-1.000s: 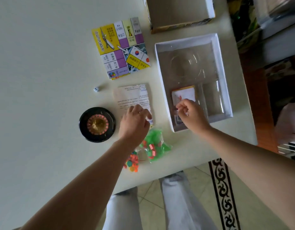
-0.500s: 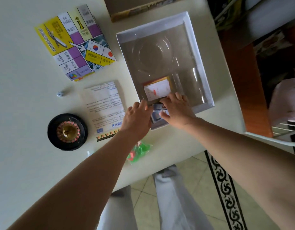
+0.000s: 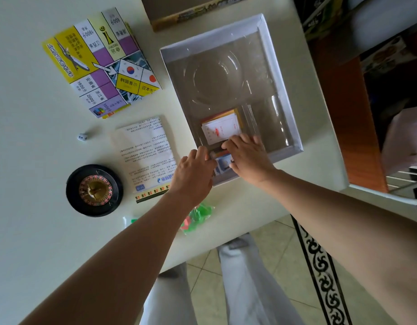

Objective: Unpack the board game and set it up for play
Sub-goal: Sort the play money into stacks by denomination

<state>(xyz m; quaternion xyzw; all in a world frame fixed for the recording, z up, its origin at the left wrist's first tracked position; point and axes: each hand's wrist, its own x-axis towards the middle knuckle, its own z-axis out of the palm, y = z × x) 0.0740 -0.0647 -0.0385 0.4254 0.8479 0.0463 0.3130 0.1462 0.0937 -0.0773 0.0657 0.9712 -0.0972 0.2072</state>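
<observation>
The open white game box with a clear plastic insert lies at the table's right. In its near compartments sit a white card stack and a lower card stack. My left hand and my right hand meet over the lower card stack, fingers curled at its edges. The folded game board lies at the far left. A black roulette wheel, a white die and the instruction sheet lie on the table. A bag of green and red pieces peeks out under my left forearm.
The box lid lies beyond the box at the table's far edge. The table's near edge runs just below my hands, with tiled floor and a patterned rug beneath. A wooden floor and furniture stand to the right.
My left hand left the instruction sheet and moved right to the box's near compartment. My right hand dropped from the white cards to the lower stack. The view shifted right and closer.
</observation>
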